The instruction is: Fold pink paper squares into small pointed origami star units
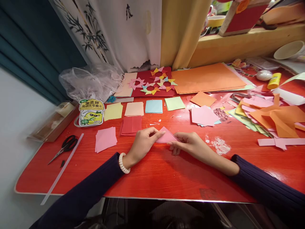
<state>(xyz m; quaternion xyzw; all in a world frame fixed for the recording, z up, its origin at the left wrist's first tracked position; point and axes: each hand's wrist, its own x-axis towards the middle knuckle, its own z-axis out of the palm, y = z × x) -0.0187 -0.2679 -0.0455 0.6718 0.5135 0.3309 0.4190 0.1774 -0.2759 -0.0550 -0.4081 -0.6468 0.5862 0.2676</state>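
Note:
A small pink paper piece [166, 136], folded into a triangle, lies on the red table [152, 178] between my two hands. My left hand [143, 144] pinches its left corner with thumb and forefinger; a white bead bracelet sits on that wrist. My right hand [190, 143] presses and grips the paper's right edge with curled fingers. Both arms wear dark sleeves.
Stacks of small coloured squares [134, 109] lie behind the hands, pink squares [105, 138] at the left. Scissors [66, 146] and a white strip sit at far left. Folded paper stars [154, 83], orange sheets [207, 78], scraps [267, 114] and a glue stick [274, 80] fill the back and right.

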